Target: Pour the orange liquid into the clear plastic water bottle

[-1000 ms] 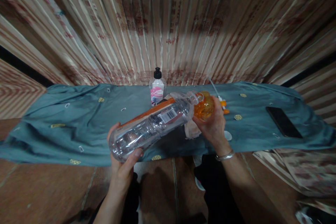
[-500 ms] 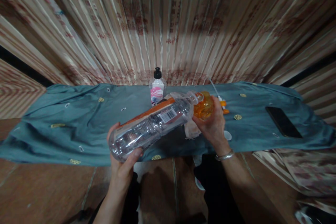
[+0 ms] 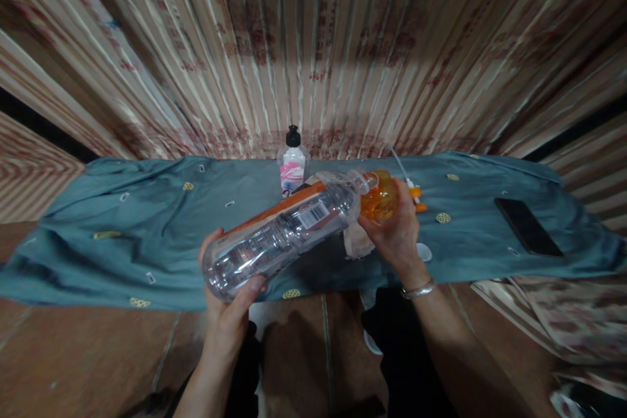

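My left hand is closed around the base of a large clear plastic bottle with an orange label strip and a barcode. The bottle lies tilted, its neck up and to the right. That neck meets a smaller container of orange liquid, gripped by my right hand. Whether the two mouths touch cannot be made out exactly. Behind them stands a white-and-pink bottle with a black cap. Beneath the bottle's neck is a pale crumpled item, partly covered.
A teal patterned cloth covers the table. To the right lie a black phone, a white cap and an orange-and-white pump head with a thin tube. A striped curtain hangs behind.
Almost nothing differs. Both hands keep the bottle and the orange container in the same pose, with only a very slight shift of the view.
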